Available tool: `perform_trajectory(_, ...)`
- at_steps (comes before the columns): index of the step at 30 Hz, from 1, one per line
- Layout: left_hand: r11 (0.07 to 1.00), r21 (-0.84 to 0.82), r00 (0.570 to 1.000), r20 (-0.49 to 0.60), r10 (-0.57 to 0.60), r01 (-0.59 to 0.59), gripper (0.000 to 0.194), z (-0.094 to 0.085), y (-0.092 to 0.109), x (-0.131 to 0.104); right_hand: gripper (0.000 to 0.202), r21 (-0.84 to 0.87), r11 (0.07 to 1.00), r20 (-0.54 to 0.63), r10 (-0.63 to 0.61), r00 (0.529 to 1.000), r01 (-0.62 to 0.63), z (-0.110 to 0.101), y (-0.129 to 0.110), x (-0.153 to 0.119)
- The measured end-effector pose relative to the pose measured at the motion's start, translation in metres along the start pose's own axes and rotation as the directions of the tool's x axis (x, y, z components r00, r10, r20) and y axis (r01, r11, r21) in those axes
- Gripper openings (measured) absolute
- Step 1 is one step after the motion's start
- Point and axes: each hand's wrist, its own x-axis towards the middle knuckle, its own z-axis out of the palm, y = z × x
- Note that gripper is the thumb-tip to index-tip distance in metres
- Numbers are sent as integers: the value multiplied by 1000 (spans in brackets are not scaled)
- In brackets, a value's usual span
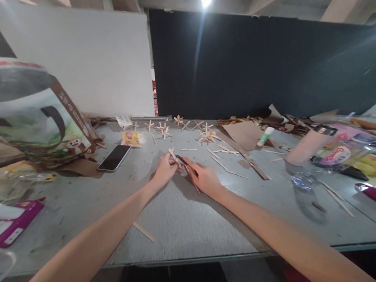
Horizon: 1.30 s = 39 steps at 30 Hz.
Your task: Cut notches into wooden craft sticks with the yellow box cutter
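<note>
Near the middle of the grey table (160,222), my left hand (167,169) pinches a small crossed piece of pale wooden sticks (172,153). Close on its right, my right hand (205,178) is closed around a thin dark tool (191,174) that looks like scissors or pliers; its tip meets the sticks near my left fingers. Beyond my hands stand several star-shaped stick pieces (164,132). Loose pale sticks (226,149) lie to the right of them, and one stick (144,232) rests near the front edge by my left forearm.
On the left are a phone (114,157), a yellow packet (132,139), a large printed bag (46,123) and a purple box (14,223). Cardboard (243,134), a glue stick (265,136), a pink bottle (309,145) and a clear plastic bottle (335,156) are on the right.
</note>
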Motion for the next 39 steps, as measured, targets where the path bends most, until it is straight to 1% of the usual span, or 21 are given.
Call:
perform_trajectory(6, 1000, 20, 998, -66, 17, -16, 62, -2, 1, -1, 48, -9, 1000, 29, -13, 999, 14, 0, -1, 2)
perform_trajectory(12, 999, 35, 998, -62, 30, -28, 65, -4, 7, -3, 49, 30, 1000, 32, 4, 999, -5, 0, 0, 1)
perform_trajectory(18, 1000, 1, 998, -62, 28, -28, 61, -2, 6, -2, 49, 65, 998, 40, 9, 999, -11, -1, 0, 0)
perform_trajectory(26, 1000, 20, 999, -48, 23, -22, 58, 0, 7, -3, 47, 81, 997, 32, 14, 999, -17, -1, -1, 1)
perform_trajectory(28, 999, 33, 998, -59, 30, -28, 51, 1, 8, -4, 47, 94, 995, 25, 16, 1000, -18, -2, -1, 1)
perform_trajectory(30, 998, 46, 996, -77, 36, -32, 39, 2, 8, -4, 47, 131, 991, -11, 29, 1000, -27, -2, -1, 1)
perform_trajectory(32, 998, 57, 996, -85, 34, -29, 29, 2, 9, -5, 46, 176, 983, -90, 66, 994, -50, -3, -2, 1)
perform_trajectory(35, 998, 66, 996, -83, 20, -15, 27, 2, 10, -7, 43, 225, 969, -200, 148, 969, -102, -4, -4, -1)
perform_trajectory(37, 997, 70, 996, -91, 13, -7, 28, 2, 10, -8, 41, 252, 960, -221, 178, 959, -120, -8, -6, -8)
perform_trajectory(39, 996, 85, 994, -104, 16, -7, 26, 1, 9, -8, 41, 278, 952, -224, 192, 956, -126, -14, -7, -20)
